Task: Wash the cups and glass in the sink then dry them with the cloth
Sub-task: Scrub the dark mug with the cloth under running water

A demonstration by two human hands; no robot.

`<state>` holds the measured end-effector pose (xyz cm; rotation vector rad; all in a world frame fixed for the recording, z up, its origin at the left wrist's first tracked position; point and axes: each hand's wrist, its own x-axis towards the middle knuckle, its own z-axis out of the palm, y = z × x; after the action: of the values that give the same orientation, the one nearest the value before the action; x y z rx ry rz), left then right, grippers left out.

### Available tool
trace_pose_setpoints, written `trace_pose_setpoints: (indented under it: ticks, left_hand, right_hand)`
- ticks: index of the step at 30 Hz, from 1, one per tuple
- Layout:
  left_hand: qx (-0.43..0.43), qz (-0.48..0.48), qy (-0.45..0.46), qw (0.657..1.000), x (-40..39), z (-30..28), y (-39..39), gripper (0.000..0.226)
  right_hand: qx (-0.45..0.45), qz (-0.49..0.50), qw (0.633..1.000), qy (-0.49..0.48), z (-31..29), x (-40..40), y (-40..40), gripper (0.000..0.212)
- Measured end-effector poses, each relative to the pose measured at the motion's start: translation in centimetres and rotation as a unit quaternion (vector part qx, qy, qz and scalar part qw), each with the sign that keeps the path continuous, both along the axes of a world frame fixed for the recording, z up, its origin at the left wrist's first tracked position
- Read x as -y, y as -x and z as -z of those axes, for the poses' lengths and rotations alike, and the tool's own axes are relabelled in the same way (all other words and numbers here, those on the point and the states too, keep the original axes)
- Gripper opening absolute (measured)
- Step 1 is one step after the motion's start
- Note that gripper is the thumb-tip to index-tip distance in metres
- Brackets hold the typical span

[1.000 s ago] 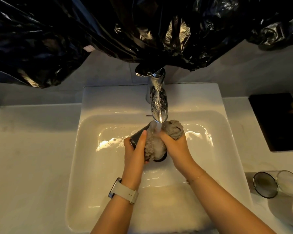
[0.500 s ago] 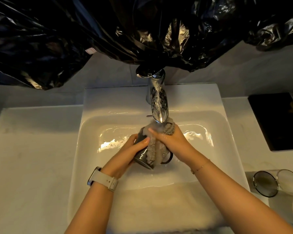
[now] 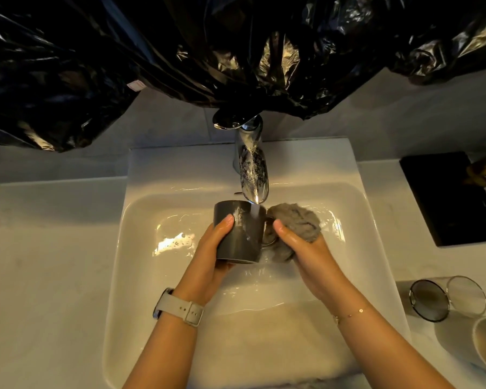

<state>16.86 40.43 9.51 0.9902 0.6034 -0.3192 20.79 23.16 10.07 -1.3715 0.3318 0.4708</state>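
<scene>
At the near edge of the white sink (image 3: 118, 276), a pale folded towel (image 3: 264, 343) lies under two bare forearms, the left wrist wearing a white watch (image 3: 180, 308). Over the basin, the left hand (image 3: 211, 248) wraps its fingers around a dark grey cup (image 3: 237, 242), held under the running water, while the right hand (image 3: 300, 248) bunches a wet grey cloth (image 3: 295, 223) just beside the cup. Farther back, chrome faucet (image 3: 251, 169), black plastic sheeting (image 3: 180, 51) above; a clear glass (image 3: 446, 299) lies on the right counter.
</scene>
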Motion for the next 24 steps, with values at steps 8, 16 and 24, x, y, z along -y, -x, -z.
trace_pose_setpoints:
  ticks: [8, 16, 24]
  left_hand:
    - [0.025, -0.014, -0.081, 0.996, 0.6, 1.1, 0.3, 0.065]
    - [0.077, -0.066, -0.188, 0.977, 1.5, 0.8, 1.2, 0.073]
    - [0.031, -0.062, -0.126, 0.99, -0.4, 1.1, 0.3, 0.064]
  right_hand:
    - [-0.058, -0.038, 0.994, -0.087, -0.2, -1.1, -0.1, 0.047]
    - [-0.135, 0.049, 0.99, -0.002, 0.3, -4.4, -1.4, 0.036]
    - [-0.05, -0.06, 0.996, -0.037, 1.0, -3.5, -1.2, 0.026]
